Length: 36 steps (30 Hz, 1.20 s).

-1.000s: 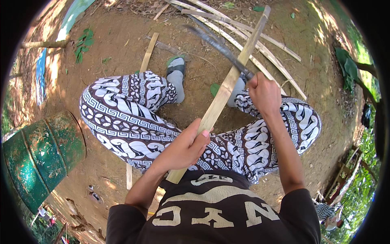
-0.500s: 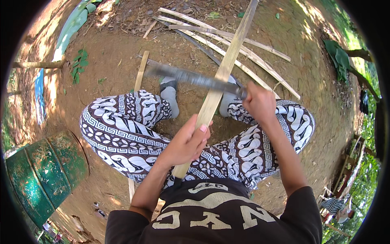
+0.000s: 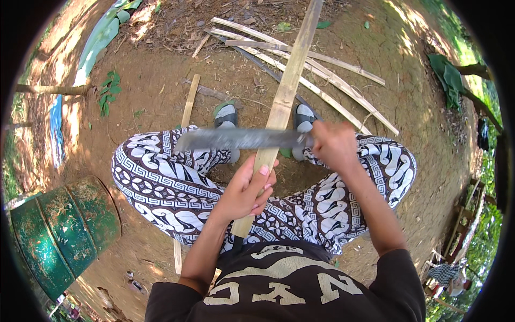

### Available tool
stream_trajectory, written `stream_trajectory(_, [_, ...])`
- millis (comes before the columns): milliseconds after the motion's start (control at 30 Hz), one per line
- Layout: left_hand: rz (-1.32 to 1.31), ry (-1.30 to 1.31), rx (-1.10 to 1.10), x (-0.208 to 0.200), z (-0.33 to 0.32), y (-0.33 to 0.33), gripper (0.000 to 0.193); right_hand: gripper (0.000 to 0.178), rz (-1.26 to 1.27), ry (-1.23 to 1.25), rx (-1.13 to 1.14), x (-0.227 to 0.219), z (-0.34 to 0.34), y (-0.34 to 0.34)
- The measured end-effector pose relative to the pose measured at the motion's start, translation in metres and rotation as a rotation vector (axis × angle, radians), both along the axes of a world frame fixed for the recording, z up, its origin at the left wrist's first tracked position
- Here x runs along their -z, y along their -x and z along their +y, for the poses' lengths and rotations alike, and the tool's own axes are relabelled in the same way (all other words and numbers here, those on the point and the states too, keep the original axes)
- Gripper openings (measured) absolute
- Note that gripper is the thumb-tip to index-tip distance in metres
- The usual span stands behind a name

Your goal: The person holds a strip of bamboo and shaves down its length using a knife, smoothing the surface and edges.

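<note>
A long pale bamboo slat (image 3: 292,72) slants up and away from my waist, between my legs. Its near end rests against the front of my shirt. My left hand (image 3: 245,190) is wrapped around the slat's lower part, thumb on top. In my right hand (image 3: 336,146) is the handle of a machete (image 3: 230,139). The long dark blade, blurred by motion, lies crosswise over the slat just beyond my left fingers and points left. Whether its edge bites into the slat, I cannot tell.
Several split strips (image 3: 332,80) lie crossed on the dirt beyond my feet. A short strip (image 3: 191,99) lies by my left knee. At the left stands a rusty green drum (image 3: 67,231). My bent legs in patterned trousers (image 3: 161,182) flank the slat.
The machete blade has come nearer to me along the slat, toward my left hand, and lies more level. The slat's far end has shifted slightly left.
</note>
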<state>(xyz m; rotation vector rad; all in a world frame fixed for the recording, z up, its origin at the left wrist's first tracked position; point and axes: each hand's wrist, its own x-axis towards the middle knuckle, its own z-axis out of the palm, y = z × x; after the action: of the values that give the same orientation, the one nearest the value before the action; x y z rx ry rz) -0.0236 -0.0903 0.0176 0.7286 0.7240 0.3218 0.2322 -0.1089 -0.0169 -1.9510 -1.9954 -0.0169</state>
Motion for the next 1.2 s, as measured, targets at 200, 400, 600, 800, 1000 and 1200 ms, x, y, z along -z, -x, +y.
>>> stream_trajectory(200, [-0.061,0.038,0.056,0.001,-0.005,-0.003,0.034,0.011,0.115,0.051,0.141,0.003,0.001,-0.021])
stream_trajectory(400, [-0.15,0.164,-0.014,0.004,0.002,-0.006,0.034,0.01,0.022,0.01,0.082,0.008,-0.001,-0.014])
stream_trajectory(600, [-0.173,0.162,-0.021,0.006,-0.004,0.006,0.034,0.012,0.061,0.016,0.127,0.012,0.01,-0.028])
stream_trajectory(800, [-0.154,0.149,-0.027,0.01,-0.003,0.001,0.034,0.01,0.04,-0.046,-0.022,0.001,0.001,-0.005])
stream_trajectory(1000, [-0.07,0.045,0.048,0.005,-0.006,0.004,0.035,0.011,0.046,0.091,0.286,-0.004,0.021,-0.027])
stream_trajectory(1200, [0.026,-0.114,0.071,0.008,-0.003,-0.004,0.035,0.011,0.027,0.034,0.078,0.005,0.008,-0.026])
